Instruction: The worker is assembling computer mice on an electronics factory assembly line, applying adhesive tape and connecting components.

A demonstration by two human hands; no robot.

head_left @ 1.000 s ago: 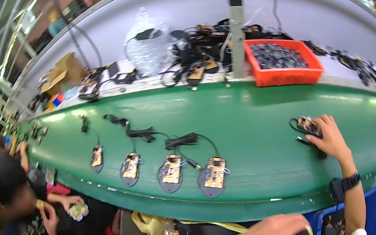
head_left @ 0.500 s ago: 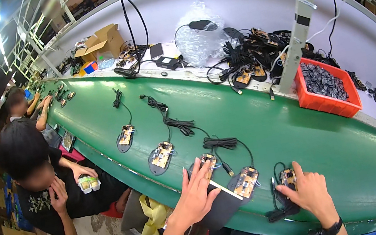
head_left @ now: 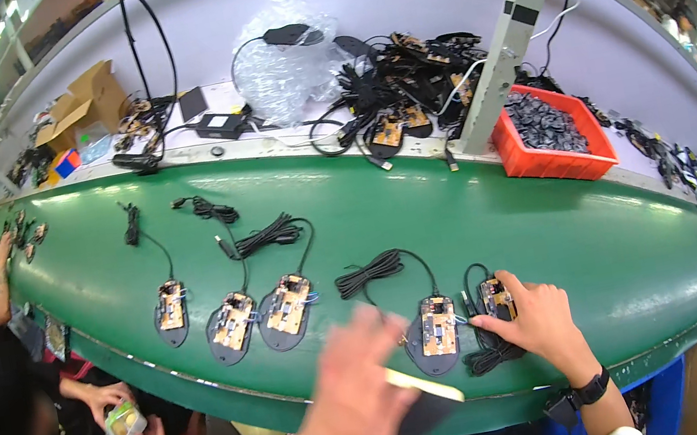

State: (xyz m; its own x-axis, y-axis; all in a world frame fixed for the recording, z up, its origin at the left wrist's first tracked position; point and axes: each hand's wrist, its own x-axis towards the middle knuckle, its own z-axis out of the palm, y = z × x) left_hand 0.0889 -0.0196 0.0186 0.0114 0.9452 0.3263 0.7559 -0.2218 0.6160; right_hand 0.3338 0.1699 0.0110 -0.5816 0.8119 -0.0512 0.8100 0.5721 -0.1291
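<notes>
My right hand (head_left: 537, 322) pinches a mouse circuit board (head_left: 497, 297) between thumb and forefinger, with a coiled black cable (head_left: 492, 356) beneath its near end. Blurred by motion, my left hand (head_left: 355, 384) hovers over the belt's near edge; whether its fingers hold anything is unclear. Under it lies a dark flat piece with a pale edge (head_left: 425, 385), partly hidden. Between the hands sits a mouse base with a tan board (head_left: 438, 327). Farther left, three similar mouse bases lie in a row, the nearest to my hand being a mouse base (head_left: 288, 307) with its cable stretched away.
Along the far side of the green belt (head_left: 344, 190) stand a red bin (head_left: 564, 170) of small dark parts, a pile of black cables (head_left: 408, 81), a plastic bag (head_left: 285, 70) and a cardboard box (head_left: 82, 106). A metal post (head_left: 511, 30) rises there. Co-workers sit at left, one holding a small container (head_left: 124, 425).
The view has shifted rightward. The third mouse base now lies close to the second one at left, and my left hand has come away from it. My right hand stays on its board.
</notes>
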